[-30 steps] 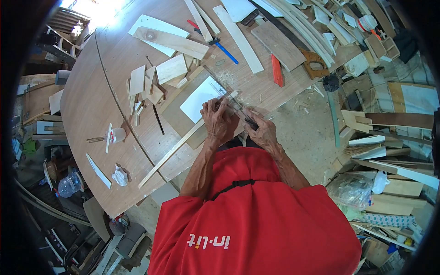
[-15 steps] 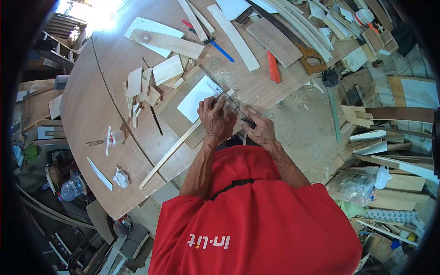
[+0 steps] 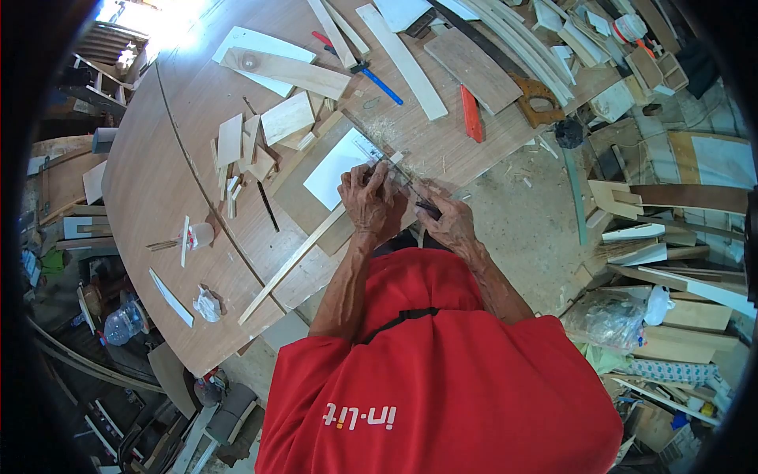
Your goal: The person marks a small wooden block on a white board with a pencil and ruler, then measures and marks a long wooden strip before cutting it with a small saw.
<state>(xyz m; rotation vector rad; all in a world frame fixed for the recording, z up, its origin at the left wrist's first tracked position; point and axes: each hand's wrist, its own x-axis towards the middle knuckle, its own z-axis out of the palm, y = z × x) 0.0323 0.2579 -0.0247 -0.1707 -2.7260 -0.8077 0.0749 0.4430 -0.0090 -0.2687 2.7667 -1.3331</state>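
Note:
My left hand (image 3: 366,199) is bent over the near corner of a white sheet (image 3: 333,170), with its fingers curled down. From under it a long, thin wooden strip (image 3: 290,265) runs down-left across the table. My right hand (image 3: 448,223), close beside it on the right, is wrapped round the dark handle of a tool (image 3: 429,210). A thin edge extends from this tool up-left past my left fingertips; its far end is partly hidden. Sheet and strip lie over a flat brown board (image 3: 290,192) at the table's edge.
Wood offcuts (image 3: 287,118) and a blue-handled tool (image 3: 382,85) lie on the wooden table (image 3: 146,189). Further right are an orange-red tool (image 3: 471,114) and a handsaw (image 3: 538,101). A cup (image 3: 201,235) stands at the left. Stacked boards (image 3: 687,316) fill the right side.
Almost nothing differs. The view has shifted very slightly, and both hands keep their places and their grip.

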